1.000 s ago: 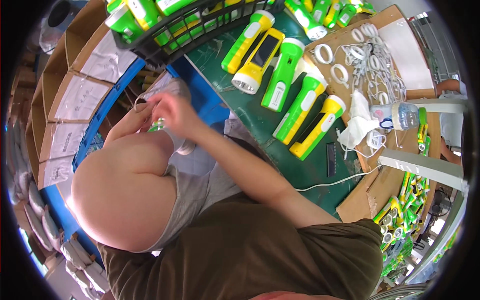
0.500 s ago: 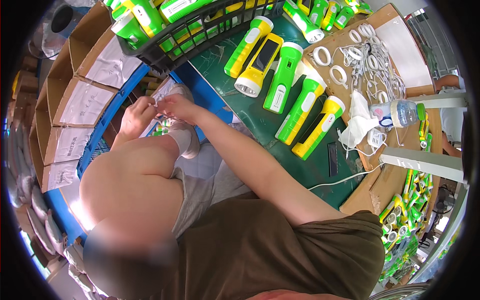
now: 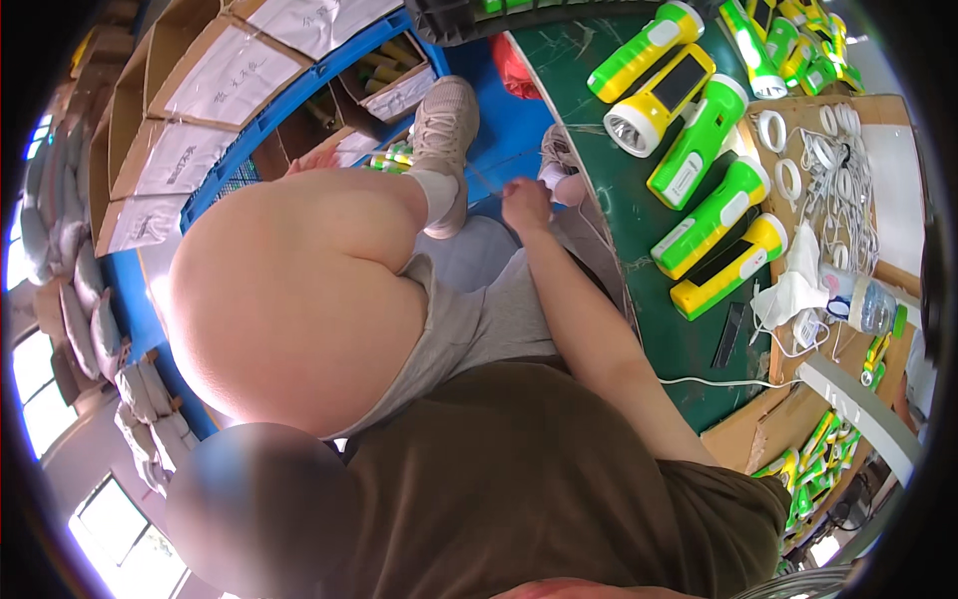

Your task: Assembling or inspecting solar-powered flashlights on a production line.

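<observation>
My right hand point(image 3: 526, 205) is closed beside my sneaker point(image 3: 446, 125), left of the green table's edge. A faint thin line runs from it toward the shoe, but what the fingers hold is too small to make out. My left hand point(image 3: 317, 158) shows only in part beyond my bent knee, near the cardboard boxes, its fingers blurred and mostly hidden. Small green and white pieces point(image 3: 394, 157) lie between that hand and the shoe. Several green and yellow flashlights point(image 3: 701, 145) rest on the green table point(image 3: 659, 344), to the right of my right hand.
Open cardboard boxes point(image 3: 215, 85) with paper labels line a blue rack at the left. A black basket point(image 3: 469, 22) stands at the top. On the right, a cardboard tray point(image 3: 888, 180) holds white rings and cables, near a plastic bottle point(image 3: 868, 304). A red bag point(image 3: 514, 68) hangs by the table.
My hands, which were together beside the shoe, are now apart. The right has moved toward the table; the left is mostly behind my knee. The view has shifted, moving the table rightward.
</observation>
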`<action>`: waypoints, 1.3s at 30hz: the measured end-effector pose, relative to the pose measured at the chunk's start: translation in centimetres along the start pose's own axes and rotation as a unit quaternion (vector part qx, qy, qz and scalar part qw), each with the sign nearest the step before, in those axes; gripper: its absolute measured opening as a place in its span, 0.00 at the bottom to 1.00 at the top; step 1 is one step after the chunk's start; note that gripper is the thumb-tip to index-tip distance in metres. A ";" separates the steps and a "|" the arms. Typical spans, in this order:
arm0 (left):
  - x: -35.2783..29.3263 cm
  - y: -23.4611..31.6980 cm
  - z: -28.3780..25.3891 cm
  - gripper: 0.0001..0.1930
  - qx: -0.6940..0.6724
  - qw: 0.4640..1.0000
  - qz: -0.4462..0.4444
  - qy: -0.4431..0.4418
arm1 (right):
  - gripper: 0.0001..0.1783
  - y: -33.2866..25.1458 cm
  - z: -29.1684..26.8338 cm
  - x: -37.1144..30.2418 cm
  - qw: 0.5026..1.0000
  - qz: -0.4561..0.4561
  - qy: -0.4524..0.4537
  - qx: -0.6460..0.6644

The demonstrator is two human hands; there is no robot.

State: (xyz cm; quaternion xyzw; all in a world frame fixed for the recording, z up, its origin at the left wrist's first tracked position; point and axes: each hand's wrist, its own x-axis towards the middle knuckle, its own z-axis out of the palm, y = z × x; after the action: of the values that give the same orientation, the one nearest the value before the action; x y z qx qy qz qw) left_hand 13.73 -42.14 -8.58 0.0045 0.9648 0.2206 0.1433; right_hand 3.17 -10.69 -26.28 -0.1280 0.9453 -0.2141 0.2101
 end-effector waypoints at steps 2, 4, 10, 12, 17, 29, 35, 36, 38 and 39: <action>0.5 0.2 1.6 0.11 -0.045 0.999 -0.026 -0.008 | 0.10 -2.0 1.2 0.4 0.987 -0.107 0.097 0.075; 0.9 -1.4 2.0 0.12 -0.088 0.995 -0.049 -0.007 | 0.11 -5.9 -0.6 0.5 0.901 -0.142 0.065 0.406; 1.5 -3.2 2.3 0.15 -0.203 0.978 -0.049 0.011 | 0.08 -6.4 -2.3 -0.3 0.903 -0.160 0.077 0.392; 2.8 -2.8 3.0 0.17 -0.244 0.969 -0.033 0.011 | 0.12 -7.4 -2.4 0.0 0.911 -0.178 0.091 0.360; 4.4 -5.4 3.9 0.20 -0.338 0.941 -0.014 -0.006 | 0.22 -9.1 -4.5 0.4 0.958 -0.141 0.044 0.245; 5.3 -3.2 11.8 0.28 -0.558 0.824 -0.045 -0.093 | 0.23 -8.7 -4.4 0.3 0.964 -0.111 0.148 0.190; 8.0 -2.5 12.7 0.32 -0.639 0.754 -0.082 -0.123 | 0.22 -7.3 -4.5 0.2 0.916 -0.053 0.064 0.393; 6.0 -4.4 13.4 0.32 -0.650 0.743 -0.085 -0.134 | 0.21 -6.9 -5.6 0.5 0.869 -0.043 0.039 0.492; 4.6 -6.2 13.1 0.34 -0.671 0.721 -0.097 -0.146 | 0.15 -5.1 -4.8 1.0 0.867 -0.070 -0.086 0.485; 4.3 -7.6 13.1 0.34 -0.681 0.709 -0.103 -0.150 | 0.13 -4.7 -4.7 0.6 0.936 -0.132 -0.045 0.323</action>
State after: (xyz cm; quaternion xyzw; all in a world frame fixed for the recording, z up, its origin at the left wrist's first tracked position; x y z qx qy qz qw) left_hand 13.69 -43.13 -24.28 -0.1610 0.5126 0.7981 0.2726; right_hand 1.22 -13.35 -20.51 -0.1868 0.7896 -0.5275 0.2518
